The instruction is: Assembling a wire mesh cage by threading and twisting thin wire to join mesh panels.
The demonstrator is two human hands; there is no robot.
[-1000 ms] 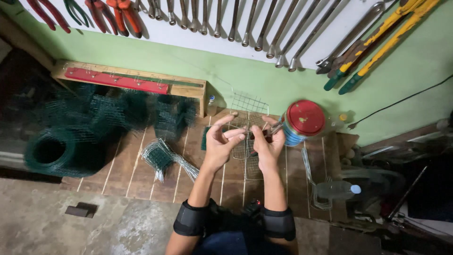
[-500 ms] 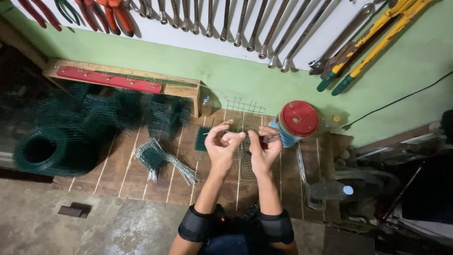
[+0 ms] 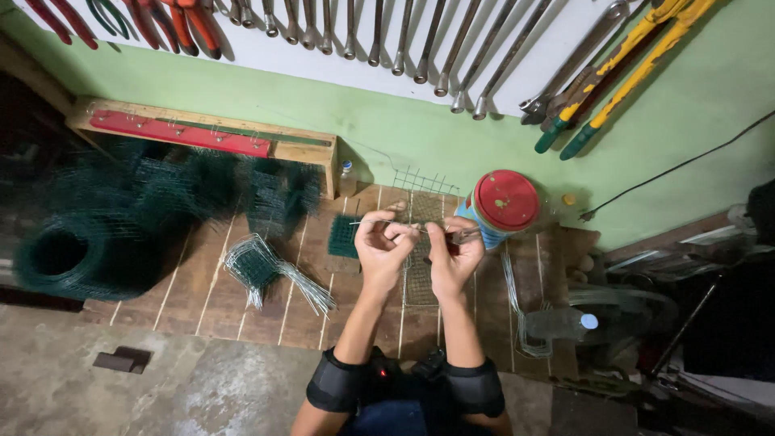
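My left hand point(image 3: 383, 249) and my right hand point(image 3: 452, 252) are held close together above the wooden floor boards point(image 3: 202, 291). Both pinch a thin metal wire point(image 3: 367, 222) that runs across between the fingertips, and the right hand also grips a small metal tool point(image 3: 467, 236). Directly under the hands lies a flat piece of wire mesh point(image 3: 420, 278). A small green mesh piece point(image 3: 343, 236) lies just left of the left hand. Black elbow pads cover both arms.
A roll of green wire mesh point(image 3: 73, 254) and bent mesh pieces point(image 3: 270, 270) lie at left. A red-lidded can point(image 3: 502, 206) stands at right, beside a plastic bottle point(image 3: 561, 323). Wrenches, pliers and yellow bolt cutters point(image 3: 630, 64) hang on the wall above a wooden shelf point(image 3: 210, 133).
The hands have drawn slightly closer together over the mesh and keep working the wire. The view has shifted a little; nothing else has moved.
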